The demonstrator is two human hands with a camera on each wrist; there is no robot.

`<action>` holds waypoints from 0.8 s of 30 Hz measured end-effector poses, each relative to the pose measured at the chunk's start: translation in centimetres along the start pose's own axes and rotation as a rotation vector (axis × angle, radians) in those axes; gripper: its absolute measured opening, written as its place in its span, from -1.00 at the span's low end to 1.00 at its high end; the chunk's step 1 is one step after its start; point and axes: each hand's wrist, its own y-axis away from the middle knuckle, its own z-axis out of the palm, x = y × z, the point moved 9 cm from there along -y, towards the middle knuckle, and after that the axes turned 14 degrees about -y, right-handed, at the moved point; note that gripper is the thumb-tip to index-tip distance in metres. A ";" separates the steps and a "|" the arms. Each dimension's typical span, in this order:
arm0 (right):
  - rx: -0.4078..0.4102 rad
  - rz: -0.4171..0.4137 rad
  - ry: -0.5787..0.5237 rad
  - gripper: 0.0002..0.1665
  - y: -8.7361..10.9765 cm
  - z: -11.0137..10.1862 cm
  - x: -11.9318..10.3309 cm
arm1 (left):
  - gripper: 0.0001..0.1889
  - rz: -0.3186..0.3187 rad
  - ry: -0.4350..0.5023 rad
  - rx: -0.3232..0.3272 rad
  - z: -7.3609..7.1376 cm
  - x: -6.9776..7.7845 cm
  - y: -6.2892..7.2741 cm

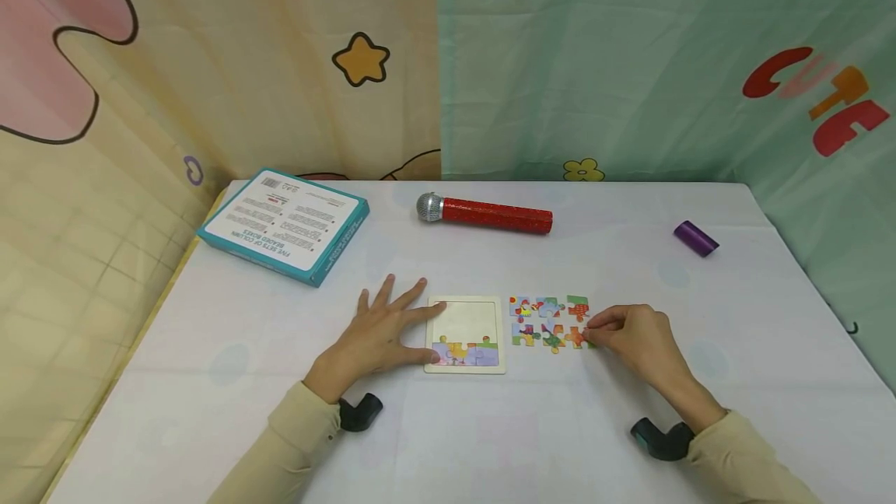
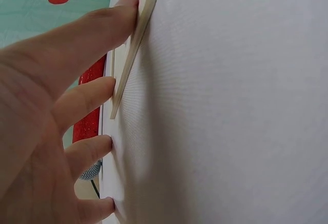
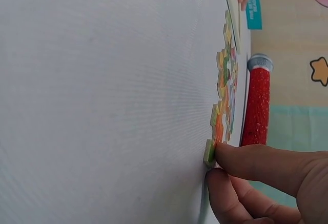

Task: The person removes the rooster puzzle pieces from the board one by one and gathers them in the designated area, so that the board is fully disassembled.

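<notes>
A square puzzle tray (image 1: 465,369) with a pale wooden rim lies flat on the table, its bottom row filled with joined, coloured pieces (image 1: 462,354). My left hand (image 1: 374,337) spreads its fingers at the tray's left side, thumb and index fingertip resting on the rim. Right of the tray lie several loose jigsaw pieces (image 1: 551,338) in two rows. At the right end of the nearer row, my right hand (image 1: 637,337) pinches a jigsaw piece (image 3: 209,151) with a green edge between thumb and curled fingers; the fingers partly hide it.
Behind the tray lies a red toy microphone (image 1: 497,215) with a silver head. A teal box (image 1: 283,220) sits at the back left, and a small purple cylinder (image 1: 696,239) at the back right. Printed curtains (image 1: 595,61) stand behind the white table (image 1: 448,442).
</notes>
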 end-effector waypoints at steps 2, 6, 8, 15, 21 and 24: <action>0.002 -0.001 0.000 -0.86 0.0 0.0 0.0 | -0.21 0.004 -0.007 -0.002 0.0 0.1 0.0; 0.004 -0.013 0.004 -0.89 0.0 -0.1 0.0 | -0.22 0.019 -0.019 -0.002 -0.1 0.2 0.0; 0.010 -0.023 0.005 -0.89 0.0 -0.2 -0.1 | -0.21 0.027 -0.026 0.001 -0.2 0.2 0.0; 0.028 -0.076 -0.020 -0.87 0.2 0.0 -0.8 | -0.21 0.051 -0.038 0.009 -0.3 0.3 0.0; 0.028 -0.109 -0.049 -0.89 0.4 1.0 -2.4 | -0.19 0.067 -0.049 0.004 -0.3 0.4 0.1; 0.015 -0.133 -0.066 -0.88 0.6 2.0 -3.6 | -0.15 0.072 -0.055 -0.004 -0.2 0.4 0.2</action>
